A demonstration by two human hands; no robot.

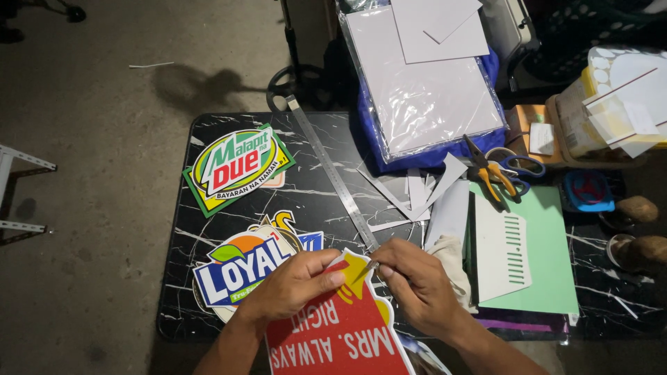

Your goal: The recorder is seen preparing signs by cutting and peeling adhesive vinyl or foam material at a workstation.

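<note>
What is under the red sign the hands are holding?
Under the red sign a blue and white sticker pokes out on the left, and a printed sheet's corner at the bottom. The black marble table lies below. What else it covers is hidden.

The flat cardboard cutout sign [340,333] under my fingers [326,267] is red with white lettering, topped by a yellow patch edged in white. The worktop [306,187] is black, veined with thin white marble streaks. On it, one printed sticker sign [237,167] is green and yellow with red and white lettering; another logo cutout [250,267] is blue with white letters, an orange patch and a green leaf. The long metal ruler [333,173] is plain silver-grey. The sheet of thin card [549,257] is pale mint green, the slotted card piece [501,253] on it white. The pliers [490,173] have yellow handles, the scissors [521,167] blue ones. The plastic-wrapped stack of boards [424,90] is white over blue cloth.
</note>
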